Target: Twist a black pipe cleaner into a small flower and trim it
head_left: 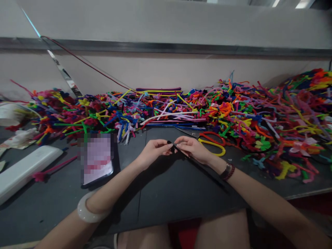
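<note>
My left hand [157, 151] and my right hand [193, 148] meet above the middle of the dark table, fingertips nearly touching. Both pinch a thin black pipe cleaner [199, 167], its long end slanting down to the right under my right hand. A dark bit of it shows at my left fingertips; whether it is bent or looped there I cannot make out. Just behind my right hand lie scissors with a yellow handle loop [223, 150], beside red-handled ones.
A long heap of colourful pipe cleaners [178, 109] lines the back of the table [160, 204]. To the left lie a phone [100, 157] with a blurred screen, a pink pipe-cleaner flower [40, 176] and a long white case [28, 171]. A thin cord [88, 62] crosses the wall behind.
</note>
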The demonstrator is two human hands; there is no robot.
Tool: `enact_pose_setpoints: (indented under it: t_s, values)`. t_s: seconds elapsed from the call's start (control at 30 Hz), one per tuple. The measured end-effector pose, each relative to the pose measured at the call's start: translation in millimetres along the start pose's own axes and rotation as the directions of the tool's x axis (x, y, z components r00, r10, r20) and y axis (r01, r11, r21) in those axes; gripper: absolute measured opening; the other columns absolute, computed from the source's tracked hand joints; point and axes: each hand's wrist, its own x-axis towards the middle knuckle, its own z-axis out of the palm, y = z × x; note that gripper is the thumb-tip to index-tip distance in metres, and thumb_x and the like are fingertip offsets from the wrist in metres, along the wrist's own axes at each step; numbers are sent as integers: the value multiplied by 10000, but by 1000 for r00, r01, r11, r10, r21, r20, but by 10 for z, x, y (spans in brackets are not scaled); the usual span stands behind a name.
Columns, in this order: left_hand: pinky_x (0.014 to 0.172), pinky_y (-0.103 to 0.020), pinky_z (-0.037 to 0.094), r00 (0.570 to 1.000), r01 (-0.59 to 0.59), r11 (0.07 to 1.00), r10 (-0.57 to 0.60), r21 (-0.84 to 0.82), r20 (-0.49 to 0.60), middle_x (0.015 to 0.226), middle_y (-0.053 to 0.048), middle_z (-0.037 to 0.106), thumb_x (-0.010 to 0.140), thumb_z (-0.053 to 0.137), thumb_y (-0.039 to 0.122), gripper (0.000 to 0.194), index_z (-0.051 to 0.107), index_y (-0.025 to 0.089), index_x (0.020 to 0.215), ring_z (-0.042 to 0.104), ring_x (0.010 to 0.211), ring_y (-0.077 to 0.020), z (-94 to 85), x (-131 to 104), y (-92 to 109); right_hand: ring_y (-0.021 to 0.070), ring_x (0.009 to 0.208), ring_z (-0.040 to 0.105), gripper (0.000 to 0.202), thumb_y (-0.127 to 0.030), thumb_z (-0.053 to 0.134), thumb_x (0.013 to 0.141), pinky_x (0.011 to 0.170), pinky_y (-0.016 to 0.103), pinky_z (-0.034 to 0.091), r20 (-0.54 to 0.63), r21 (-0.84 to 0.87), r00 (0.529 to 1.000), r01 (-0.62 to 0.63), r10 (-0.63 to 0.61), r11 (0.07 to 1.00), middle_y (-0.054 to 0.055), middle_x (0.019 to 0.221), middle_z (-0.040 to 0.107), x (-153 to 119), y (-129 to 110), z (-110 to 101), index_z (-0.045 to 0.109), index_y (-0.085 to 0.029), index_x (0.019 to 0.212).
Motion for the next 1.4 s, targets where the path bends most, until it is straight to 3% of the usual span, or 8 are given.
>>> enact_pose_setpoints:
  t_s: [0.13, 0.27, 0.43, 0.63, 0.83, 0.97, 1.13, 1.4]
  values:
    - [660, -231, 442, 999, 2, 1000, -2, -1, -35, 676, -11, 591, 698, 614, 372, 251, 597, 122, 709, 538, 629, -92, 6, -2, 8, 21, 442, 432, 251, -243, 620, 707, 380, 137, 329, -15, -110, 998, 61, -62, 992, 6, 816, 610, -14, -22, 17, 574, -185, 947]
    - [663, -234, 440, 999, 3, 1000, -3, 2, -35, 607, 12, 554, 700, 606, 382, 265, 559, 131, 629, 536, 614, -95, 30, -13, 23, 35, 433, 417, 253, -287, 654, 678, 376, 150, 316, -92, -188, 989, 96, -115, 978, -15, 672, 580, -31, -37, 42, 605, -168, 896]
    - [665, -231, 434, 999, -34, 997, 34, 66, 0, 627, 1, 583, 731, 575, 363, 248, 582, 132, 644, 545, 623, -98, 39, -20, 12, 44, 396, 395, 257, -346, 649, 681, 363, 163, 304, -164, -181, 982, 59, -89, 982, -42, 517, 506, -42, -48, 63, 633, -148, 844]
    - [631, -230, 440, 993, -109, 959, 96, 260, 64, 636, -17, 615, 734, 570, 336, 219, 633, 129, 703, 558, 608, -115, 51, -42, -5, 30, 372, 389, 229, -362, 612, 712, 363, 159, 314, -101, -115, 995, -4, -8, 993, -43, 525, 517, -28, -42, 70, 589, -134, 700]
    - [677, -255, 472, 1000, -19, 997, 20, 72, -23, 726, -32, 638, 734, 565, 372, 262, 628, 129, 809, 586, 657, -123, 49, -15, -11, 26, 374, 388, 239, -365, 618, 705, 354, 159, 307, -132, -23, 991, 3, -6, 1000, -29, 590, 546, 8, -9, 43, 571, -131, 713]
    - [665, -244, 471, 999, -24, 998, 26, 50, -36, 791, -42, 644, 704, 607, 351, 263, 623, 130, 846, 583, 675, -119, 42, -8, -1, 25, 379, 384, 231, -359, 618, 706, 352, 157, 312, -135, -14, 991, 19, -21, 1000, -34, 588, 536, 9, -18, 39, 572, -133, 723]
    - [649, -227, 457, 995, -59, 993, 66, 100, -73, 694, -19, 629, 697, 617, 323, 206, 626, 120, 734, 569, 638, -107, 33, -13, 2, 33, 382, 409, 238, -362, 613, 705, 349, 157, 324, -136, -73, 991, 4, -14, 997, -31, 575, 547, -6, -46, 61, 576, -128, 730]
    - [637, -223, 450, 992, -93, 979, 107, 180, -65, 684, -27, 636, 726, 585, 339, 222, 637, 124, 740, 558, 619, -108, 46, -16, 31, 44, 363, 396, 232, -354, 609, 706, 364, 163, 325, -88, -207, 996, -36, 18, 978, -61, 418, 462, -10, -10, 58, 605, -124, 676]
